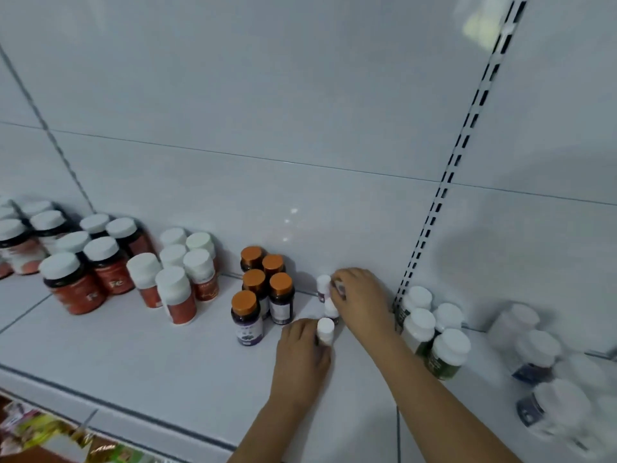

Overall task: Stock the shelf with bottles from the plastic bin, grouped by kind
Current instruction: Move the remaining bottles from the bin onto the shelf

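Both forearms reach over the shelf (167, 355). Left hand (302, 359) grips a small white-capped bottle (325, 330) standing beside the orange-capped bottles (263, 289); right hand (359, 295) seems to pinch another small bottle (338, 286) near the back wall.

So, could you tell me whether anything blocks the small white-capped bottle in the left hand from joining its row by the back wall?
Nothing visible blocks it. The left hand holds the small bottle just in front of two like bottles, where the right hand grips another. The orange-capped bottles stand apart to the left.
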